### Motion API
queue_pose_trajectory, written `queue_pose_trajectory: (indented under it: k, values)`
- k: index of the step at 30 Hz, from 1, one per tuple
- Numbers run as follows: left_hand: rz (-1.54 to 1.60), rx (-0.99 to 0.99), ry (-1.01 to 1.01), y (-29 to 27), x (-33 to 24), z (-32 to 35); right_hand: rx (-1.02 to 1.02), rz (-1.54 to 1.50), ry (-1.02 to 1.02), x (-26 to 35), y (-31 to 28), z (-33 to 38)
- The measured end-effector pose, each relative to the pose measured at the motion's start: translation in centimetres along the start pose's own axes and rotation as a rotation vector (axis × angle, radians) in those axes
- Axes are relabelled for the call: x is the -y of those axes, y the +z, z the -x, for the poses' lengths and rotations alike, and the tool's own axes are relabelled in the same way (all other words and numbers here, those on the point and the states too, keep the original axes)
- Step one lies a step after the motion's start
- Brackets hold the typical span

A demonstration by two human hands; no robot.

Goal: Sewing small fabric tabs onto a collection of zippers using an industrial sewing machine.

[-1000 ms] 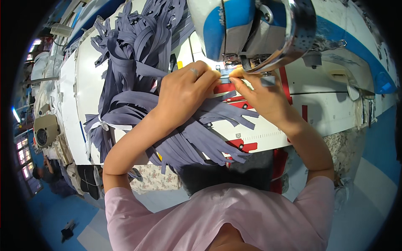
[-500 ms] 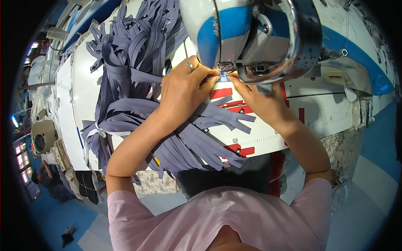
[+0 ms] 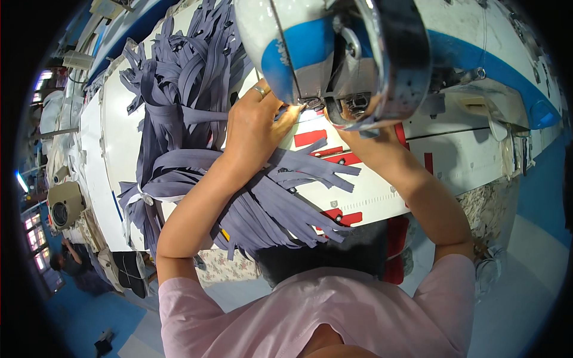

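Observation:
Beside the needle area of a white and blue sewing machine, my left hand, with a ring on one finger, is closed in a pinch. A grey zipper runs from the pile to this hand, and a bit of grey tape shows between its fingers. My right hand reaches under the machine head from the right; its fingertips are hidden behind the head. Grey zippers lie heaped left of my left hand. A tied bundle of zippers spreads beneath my left forearm.
The white machine table carries red markings and a printed ruler scale. Rods and levers stick out right of the machine head. A beige fan-like box stands far left, with another person beyond.
The view has shifted, so the machine head appears further left. My left fingertips have drawn back a little, and my right fingers have gone out of sight behind the head.

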State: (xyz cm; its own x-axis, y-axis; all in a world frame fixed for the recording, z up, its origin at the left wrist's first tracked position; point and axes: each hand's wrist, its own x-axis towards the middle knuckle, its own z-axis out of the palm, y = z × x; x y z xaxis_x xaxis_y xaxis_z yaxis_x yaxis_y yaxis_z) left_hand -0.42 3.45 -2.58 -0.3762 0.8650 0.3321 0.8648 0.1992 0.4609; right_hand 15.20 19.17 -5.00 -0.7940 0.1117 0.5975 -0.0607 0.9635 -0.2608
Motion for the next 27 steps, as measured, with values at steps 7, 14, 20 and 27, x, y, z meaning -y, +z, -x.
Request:
queue_pose_trajectory:
  k: [7, 14, 20, 27]
  values:
    - [0.026, 0.014, 0.01, 0.1, 0.5, 0.3, -0.048, -0.117, -0.004, -1.3, 1.6, 1.2]
    - [0.003, 0.024, 0.057, -0.1, 0.4, 0.2, 0.051, 0.135, 0.011, -0.6, 0.9, 0.5]
    - [0.03, 0.035, 0.047, 0.0, 0.3, -0.1, 0.035, -0.199, 0.131, -1.2, 2.3, 2.1]
    - [0.027, -0.02, 0.071, 0.0, 0.6, -0.2, 0.001, -0.082, -0.009, -1.2, 1.4, 1.4]
